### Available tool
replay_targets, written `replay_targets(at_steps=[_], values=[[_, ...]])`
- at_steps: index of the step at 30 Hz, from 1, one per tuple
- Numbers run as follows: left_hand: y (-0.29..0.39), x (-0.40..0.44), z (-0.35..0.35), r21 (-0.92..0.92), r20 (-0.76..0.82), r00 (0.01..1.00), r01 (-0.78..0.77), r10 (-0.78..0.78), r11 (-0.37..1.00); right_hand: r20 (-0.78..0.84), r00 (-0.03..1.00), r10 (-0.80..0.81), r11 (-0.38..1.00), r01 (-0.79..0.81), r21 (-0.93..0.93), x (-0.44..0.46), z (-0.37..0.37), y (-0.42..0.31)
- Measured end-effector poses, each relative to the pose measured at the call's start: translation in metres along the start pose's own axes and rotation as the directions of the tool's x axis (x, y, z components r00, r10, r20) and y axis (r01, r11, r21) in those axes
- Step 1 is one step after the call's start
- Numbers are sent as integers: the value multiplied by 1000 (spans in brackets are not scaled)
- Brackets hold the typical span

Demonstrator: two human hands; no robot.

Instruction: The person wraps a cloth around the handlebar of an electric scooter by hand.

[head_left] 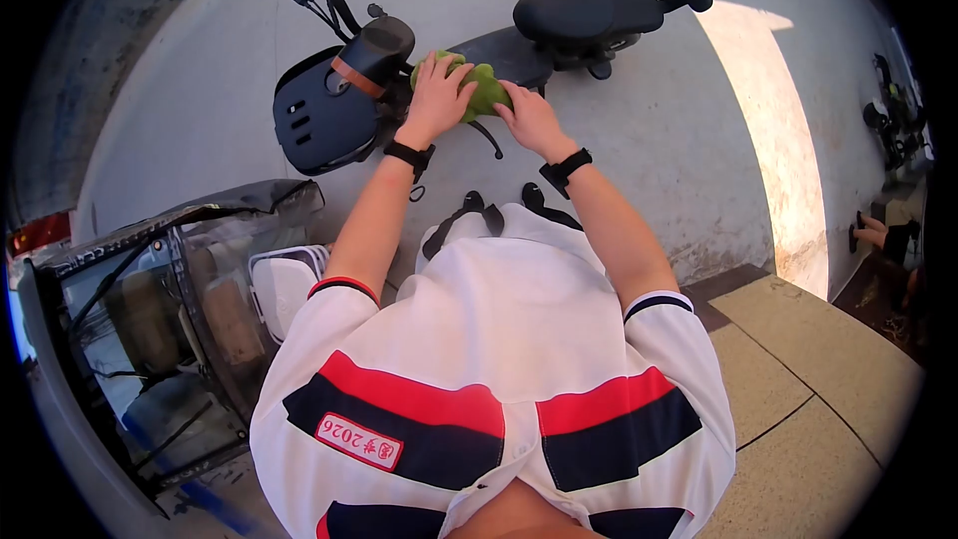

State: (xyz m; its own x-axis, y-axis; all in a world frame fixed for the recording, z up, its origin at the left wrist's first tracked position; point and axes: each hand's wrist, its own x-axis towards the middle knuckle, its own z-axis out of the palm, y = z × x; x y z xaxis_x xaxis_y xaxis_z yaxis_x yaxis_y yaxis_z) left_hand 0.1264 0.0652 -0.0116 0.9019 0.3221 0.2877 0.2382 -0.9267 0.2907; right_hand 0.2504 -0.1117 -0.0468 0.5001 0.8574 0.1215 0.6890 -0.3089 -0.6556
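Both hands are on a green cloth [485, 92] beside a dark scooter [489, 48], just right of its front basket [329, 112]. My left hand [436, 100] lies on the cloth's left part, fingers bent over it. At the cloth's right edge, my right hand [531, 118] pinches it between thumb and fingers. The cloth is bunched, and the scooter's footboard area lies partly hidden behind it. Black bands are around both wrists.
A second vehicle with a clear plastic cover [150, 339] stands at the lower left. The scooter's black seat [564, 8] is at the upper right. Tan paving [798, 369] lies lower right; a person's bare legs [871, 232] show at the far right.
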Motion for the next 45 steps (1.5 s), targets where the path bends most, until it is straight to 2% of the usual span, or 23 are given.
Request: replay_targets(at_steps=[1,8,11,14,17,20,21,24,25,27,30,33,38,42,45], values=[[7,0,-5,-40,49,999,-22,24,999,-29,1000,-10,1000,10,16,1,1,0],[12,-5,0,-127,-7,997,-83,83,988,-189,981,-36,991,59,117,-7,-6,-5],[17,-5,-9,-251,15,997,-71,77,965,-270,961,-55,991,85,99,-10,-6,-9],[20,-9,-19,-368,14,1000,28,-24,929,-335,939,-78,994,100,49,-16,-7,-11],[13,-13,-19,-284,-65,998,-12,-7,959,-356,927,-116,991,134,27,-23,-7,-15],[4,-15,-22,-259,-125,991,12,-46,966,-323,931,-170,981,191,35,-25,-17,-26],[-1,-16,-24,-267,-97,990,75,-104,961,-307,933,-191,976,213,40,-25,-19,-29],[-15,-15,-29,-303,-56,977,181,-208,935,-269,960,71,956,11,293,-18,-11,-26],[-19,-15,-29,-300,-55,973,197,-223,933,-312,950,20,985,35,170,-15,-11,-25],[-23,-16,-28,-301,-37,976,192,-213,934,-377,921,-97,994,70,-85,-10,-12,-20],[-20,-16,-28,-269,-9,984,169,-178,948,-299,949,-101,985,52,-166,-13,-7,-10],[-15,-16,-27,-241,12,991,135,-137,961,-103,986,134,989,-128,68,-18,-12,-14],[-12,-10,-18,-226,5,1000,31,-31,974,-176,984,9,1000,-5,25,-24,-14,-13],[-12,2,-17,-312,56,995,-64,86,948,-248,968,-32,999,32,-1,-29,-18,-21],[-14,5,-16,-316,67,987,-117,145,942,-291,957,4,999,7,38,-27,-16,-18]])
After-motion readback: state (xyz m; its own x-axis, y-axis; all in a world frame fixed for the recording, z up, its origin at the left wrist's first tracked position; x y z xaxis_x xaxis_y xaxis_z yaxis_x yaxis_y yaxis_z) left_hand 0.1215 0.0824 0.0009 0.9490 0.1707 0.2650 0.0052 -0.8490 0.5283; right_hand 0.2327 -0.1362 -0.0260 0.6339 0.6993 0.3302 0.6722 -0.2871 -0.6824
